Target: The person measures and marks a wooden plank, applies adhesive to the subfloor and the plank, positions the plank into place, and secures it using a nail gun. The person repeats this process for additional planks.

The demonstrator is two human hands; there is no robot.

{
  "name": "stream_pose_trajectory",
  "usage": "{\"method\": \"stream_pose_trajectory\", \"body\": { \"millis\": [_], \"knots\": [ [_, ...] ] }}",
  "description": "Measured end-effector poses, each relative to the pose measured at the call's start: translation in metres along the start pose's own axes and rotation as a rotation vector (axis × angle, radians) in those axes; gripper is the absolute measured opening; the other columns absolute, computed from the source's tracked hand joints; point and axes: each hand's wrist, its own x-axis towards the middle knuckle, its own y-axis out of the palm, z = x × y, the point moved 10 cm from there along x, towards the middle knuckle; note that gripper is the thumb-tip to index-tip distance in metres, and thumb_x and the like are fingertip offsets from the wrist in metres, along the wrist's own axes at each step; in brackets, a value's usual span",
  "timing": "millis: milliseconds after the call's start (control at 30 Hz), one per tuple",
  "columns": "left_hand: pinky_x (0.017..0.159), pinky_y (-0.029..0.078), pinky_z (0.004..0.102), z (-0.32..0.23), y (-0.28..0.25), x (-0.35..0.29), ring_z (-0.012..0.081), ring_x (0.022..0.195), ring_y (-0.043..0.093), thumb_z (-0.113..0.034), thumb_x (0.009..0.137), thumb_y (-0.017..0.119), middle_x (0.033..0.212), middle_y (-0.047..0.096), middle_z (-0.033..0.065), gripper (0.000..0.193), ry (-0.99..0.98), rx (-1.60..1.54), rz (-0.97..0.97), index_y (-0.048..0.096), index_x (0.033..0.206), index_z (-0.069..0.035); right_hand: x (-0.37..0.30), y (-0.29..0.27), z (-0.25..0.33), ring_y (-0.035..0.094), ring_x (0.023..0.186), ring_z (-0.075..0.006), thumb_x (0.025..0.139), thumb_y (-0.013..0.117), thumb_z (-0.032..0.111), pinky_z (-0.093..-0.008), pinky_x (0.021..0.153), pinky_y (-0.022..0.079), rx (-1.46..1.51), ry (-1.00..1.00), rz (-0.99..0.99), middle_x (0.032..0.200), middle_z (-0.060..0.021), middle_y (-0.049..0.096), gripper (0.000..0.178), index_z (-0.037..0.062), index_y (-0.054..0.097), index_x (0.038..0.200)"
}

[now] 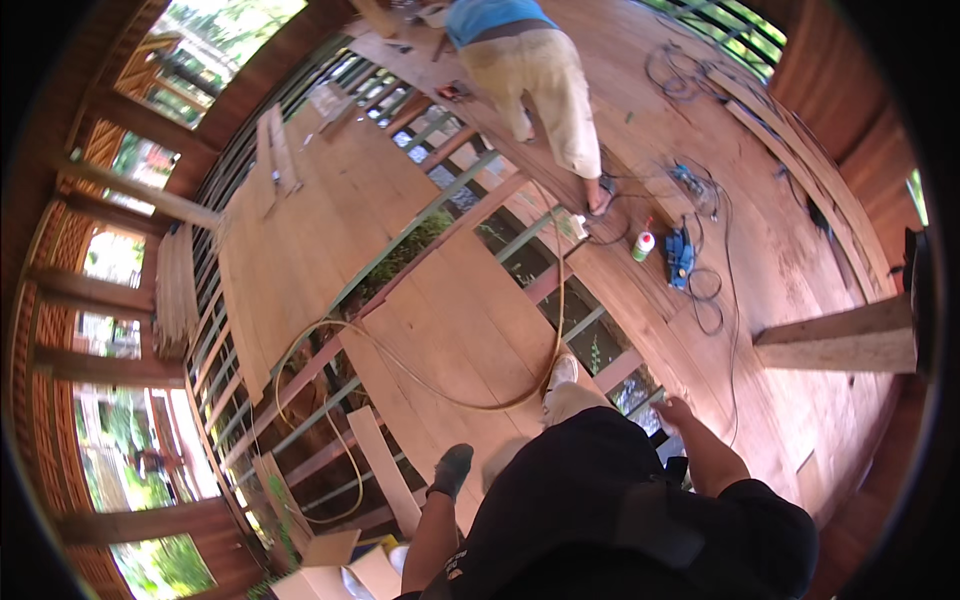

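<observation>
My left hand (453,470), in a dark grey glove, hangs low over the floor planks (460,310) by my left side. Its fingers are too blurred to make out. On the other side, my bare right hand (676,411) is held out with its fingers loosely apart and nothing seen in it. Below it lie the edge of the laid boards and a gap between joists. A tan hose (440,392) loops across the planks and passes close to my light shoe (563,372). A loose narrow board (384,470) lies left of my gloved hand.
Open gaps between joists (470,212) run across the floor. Ahead, a person (530,80) in a blue top bends over. To the right are a blue power tool (679,258), a white-and-green bottle (643,246), cables (733,330) and a wooden post (840,338). Cardboard boxes (325,580) stand lower left.
</observation>
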Motion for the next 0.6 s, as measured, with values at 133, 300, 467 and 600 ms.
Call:
{"method": "stream_pose_trajectory", "body": {
  "millis": [133, 300, 467, 600],
  "knots": [
    [0.094, 0.051, 0.0449, -0.079, -0.073, 0.106, 0.0345, 0.106, 0.066, -0.011, 0.089, 0.056, 0.11, 0.069, 0.0201, 0.022, 0.346, 0.378, -0.016, 0.069, 0.106, -0.006, -0.013, -0.061, 0.139, 0.059, 0.124, -0.0387, 0.085, 0.073, 0.055, -0.0443, 0.105, 0.046, 0.374, -0.246, -0.185, 0.133, -0.0264, 0.061, 0.081, 0.0014, 0.051, 0.142],
    [0.083, 0.053, 0.048, -0.104, -0.117, 0.146, 0.0398, 0.095, 0.066, -0.012, 0.087, 0.056, 0.095, 0.068, 0.0245, 0.015, 0.513, 0.567, 0.149, 0.069, 0.089, -0.005, -0.043, -0.033, 0.144, 0.062, 0.116, -0.0311, 0.088, 0.071, 0.05, -0.0402, 0.097, 0.049, 0.763, -0.084, -0.216, 0.13, -0.0243, 0.062, 0.079, 0.0017, 0.048, 0.145],
    [0.078, 0.053, 0.0478, -0.175, -0.135, 0.271, 0.0416, 0.09, 0.067, -0.028, 0.092, 0.054, 0.096, 0.071, 0.02, 0.029, 0.316, 0.458, 0.159, 0.069, 0.092, -0.004, -0.056, 0.017, 0.101, 0.059, 0.089, -0.0184, 0.092, 0.07, 0.041, -0.0385, 0.072, 0.053, 1.173, 0.25, -0.36, 0.104, -0.0101, 0.063, 0.065, 0.003, 0.05, 0.142],
    [0.082, 0.052, 0.0444, -0.271, -0.101, 0.355, 0.0404, 0.094, 0.067, -0.038, 0.092, 0.055, 0.099, 0.071, 0.019, 0.036, 0.285, 0.476, 0.426, 0.07, 0.097, -0.005, -0.031, 0.066, 0.09, 0.063, 0.088, -0.0199, 0.089, 0.074, 0.04, -0.0337, 0.075, 0.053, 1.166, 0.264, -0.519, 0.114, -0.0145, 0.065, 0.07, 0.0013, 0.049, 0.143]
  ]
}}
